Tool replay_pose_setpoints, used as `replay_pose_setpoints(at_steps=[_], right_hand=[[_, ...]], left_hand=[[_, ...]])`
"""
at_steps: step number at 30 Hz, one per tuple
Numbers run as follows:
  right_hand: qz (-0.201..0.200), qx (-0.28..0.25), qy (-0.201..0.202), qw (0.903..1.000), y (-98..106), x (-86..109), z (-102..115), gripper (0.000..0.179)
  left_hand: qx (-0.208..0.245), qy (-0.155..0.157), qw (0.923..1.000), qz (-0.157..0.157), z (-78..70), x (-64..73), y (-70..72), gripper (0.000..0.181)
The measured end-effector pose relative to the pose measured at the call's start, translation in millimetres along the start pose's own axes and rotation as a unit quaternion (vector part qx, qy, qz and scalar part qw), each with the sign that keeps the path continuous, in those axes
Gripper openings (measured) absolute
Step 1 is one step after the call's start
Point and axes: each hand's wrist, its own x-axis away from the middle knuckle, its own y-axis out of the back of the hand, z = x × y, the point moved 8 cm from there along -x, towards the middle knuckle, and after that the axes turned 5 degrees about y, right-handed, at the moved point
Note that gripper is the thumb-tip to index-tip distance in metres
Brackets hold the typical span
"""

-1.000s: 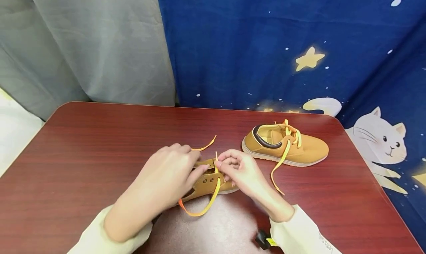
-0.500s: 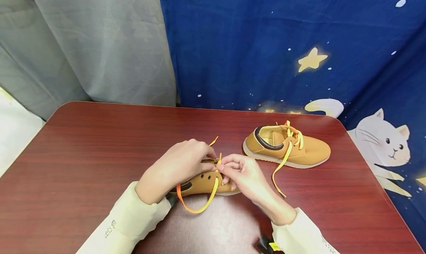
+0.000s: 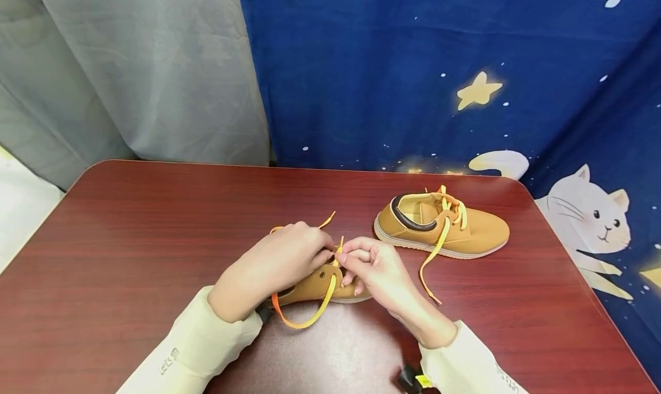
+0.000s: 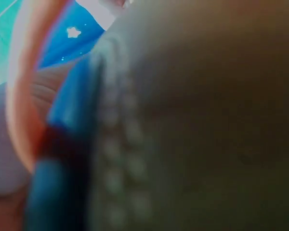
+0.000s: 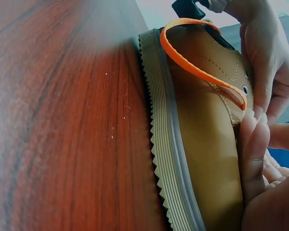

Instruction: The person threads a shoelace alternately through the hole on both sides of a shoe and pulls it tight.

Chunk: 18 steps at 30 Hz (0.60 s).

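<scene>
On a red wood-grain table point(image 3: 155, 222), the right hand point(image 3: 379, 270) pinches the yellow-orange lace point(image 5: 182, 60) by the near shoe's point(image 5: 202, 139) eyelets, left hand point(image 3: 279, 262) over that upright shoe, its grip unclear, second shoe point(image 3: 480, 233) farther right.

Cream sleeves point(image 3: 206, 339), grey lettering point(image 3: 169, 361) (barely legible), black wristpiece point(image 3: 408, 379), yellow tag point(image 3: 424, 381)

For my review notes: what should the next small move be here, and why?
Probably the right hand should draw the lace tip gently upward. It pinches just below that tip, the left hand holds the shoe, and a slack loop bows out beside it, which the pull might take up.
</scene>
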Motion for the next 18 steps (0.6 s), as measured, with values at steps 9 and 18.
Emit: replay_pose_setpoints(at_steps=[9,18], right_hand=[[-0.015,0.01,0.004,0.9998,2,0.2,2,0.022],[0.039,0.048,0.009,0.998,-2,0.2,2,0.029]], left_hand=[[-0.001,0.02,0.9993,-0.03,7.7,-4.0,1.0,0.023],[0.003,0.016,0.9988,-0.046,12.0,-6.8,-0.8,0.022]])
